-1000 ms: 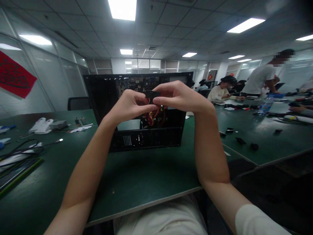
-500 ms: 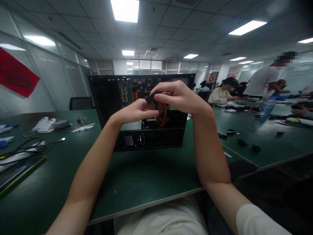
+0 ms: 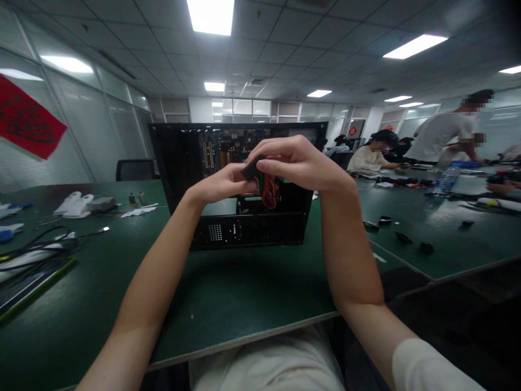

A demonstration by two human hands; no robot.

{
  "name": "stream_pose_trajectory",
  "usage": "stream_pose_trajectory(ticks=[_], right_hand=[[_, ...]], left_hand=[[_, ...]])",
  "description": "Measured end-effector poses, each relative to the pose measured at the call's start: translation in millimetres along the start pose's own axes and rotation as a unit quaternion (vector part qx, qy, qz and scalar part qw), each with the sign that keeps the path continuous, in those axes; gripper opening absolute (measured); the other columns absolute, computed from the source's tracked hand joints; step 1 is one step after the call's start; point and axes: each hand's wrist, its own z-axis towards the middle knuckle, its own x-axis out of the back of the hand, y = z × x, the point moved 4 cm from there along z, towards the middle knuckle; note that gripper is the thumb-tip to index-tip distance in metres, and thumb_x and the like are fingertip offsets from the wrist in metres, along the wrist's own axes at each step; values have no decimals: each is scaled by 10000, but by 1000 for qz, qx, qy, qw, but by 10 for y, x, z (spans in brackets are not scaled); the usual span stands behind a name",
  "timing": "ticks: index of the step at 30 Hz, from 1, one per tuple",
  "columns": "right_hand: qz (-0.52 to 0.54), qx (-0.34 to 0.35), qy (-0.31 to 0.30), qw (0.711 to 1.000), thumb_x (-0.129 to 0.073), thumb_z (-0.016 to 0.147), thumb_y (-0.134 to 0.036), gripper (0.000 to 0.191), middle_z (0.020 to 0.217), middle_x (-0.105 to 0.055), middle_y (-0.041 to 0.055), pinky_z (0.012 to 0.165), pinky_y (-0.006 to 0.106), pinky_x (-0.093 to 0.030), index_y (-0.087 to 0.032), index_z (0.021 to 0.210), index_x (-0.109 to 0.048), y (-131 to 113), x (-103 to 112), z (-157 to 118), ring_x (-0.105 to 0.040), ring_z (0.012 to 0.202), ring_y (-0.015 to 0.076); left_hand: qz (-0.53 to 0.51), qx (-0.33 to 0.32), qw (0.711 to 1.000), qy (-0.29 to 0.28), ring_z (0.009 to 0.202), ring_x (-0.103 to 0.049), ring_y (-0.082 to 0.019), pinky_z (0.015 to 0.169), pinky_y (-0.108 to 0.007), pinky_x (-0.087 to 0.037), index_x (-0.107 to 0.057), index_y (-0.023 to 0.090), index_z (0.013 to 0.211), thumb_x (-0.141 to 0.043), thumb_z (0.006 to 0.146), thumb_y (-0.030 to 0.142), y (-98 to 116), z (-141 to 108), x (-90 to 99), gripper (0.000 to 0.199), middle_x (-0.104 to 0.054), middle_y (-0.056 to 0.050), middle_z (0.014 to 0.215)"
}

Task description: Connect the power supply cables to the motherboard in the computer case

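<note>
An open black computer case point(image 3: 175, 163) stands on the table in front of me, its inside facing me, with a circuit board point(image 3: 234, 144) in the upper part. My right hand point(image 3: 299, 163) is closed, thumb against fingers, on a black power connector point(image 3: 253, 168). Red, yellow and dark wires point(image 3: 270, 193) hang from it before the case. At the connector's left end, my left hand point(image 3: 222, 183) has its fingers closed around it, the fingertips partly hidden. Both hands are in front of the case opening.
Cables point(image 3: 36, 250) and a green-edged panel point(image 3: 36, 288) lie at the left on the green table point(image 3: 244, 293). White plastic bags point(image 3: 75, 205) are farther back. Small black parts point(image 3: 402, 237) and a water bottle point(image 3: 446, 179) are at the right, with people beyond.
The connector has tilted slightly between my fingers and shows more of its face. My left thumb has drawn back a little to the left. The case stays in place.
</note>
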Motion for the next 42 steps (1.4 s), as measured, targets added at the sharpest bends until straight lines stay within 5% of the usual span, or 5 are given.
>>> stream_pose_trajectory(ticks=[5,11,25,31,42], right_hand=[[12,1,-16,1000,-686,1051,-441,310,1067,-748,87,799,269,-530,-151,1074,-794,-13,-18,-17,-662,962,179],[17,9,-37,999,-683,1053,-459,307,1073,-750,89,824,290,-550,-172,1052,-790,-35,-38,-11,-673,991,198],[34,28,-25,999,-672,1080,-447,353,1030,-734,81,836,268,-514,-114,1105,-789,-49,5,-42,-653,952,163],[38,17,-31,999,-689,1068,-461,357,993,-728,73,798,267,-524,-121,1095,-794,-73,18,-79,-660,903,157],[-81,-63,56,993,-647,1036,-412,370,980,-742,81,752,293,-508,-108,1154,-822,32,40,-29,-642,872,184]], left_hand=[[-136,9,991,4,1060,-784,-254,1043,-399,-618,-772,186,1085,-926,782,601,-185,10,-141,537,-826,-123,1122],[-102,5,993,-58,1100,-784,-268,1047,-397,-615,-808,178,1058,-909,829,508,-141,16,-179,414,-835,-136,1126],[-65,28,990,120,898,-810,-234,839,-308,-652,-849,152,1001,-933,788,567,-278,-61,290,474,-837,-72,914],[-49,71,990,114,812,-799,-202,811,-303,-654,-836,139,958,-926,797,539,-380,-146,388,441,-839,-93,907],[67,91,989,91,827,-814,-268,768,-339,-673,-882,182,942,-922,792,277,481,-264,230,182,-826,-77,824]])
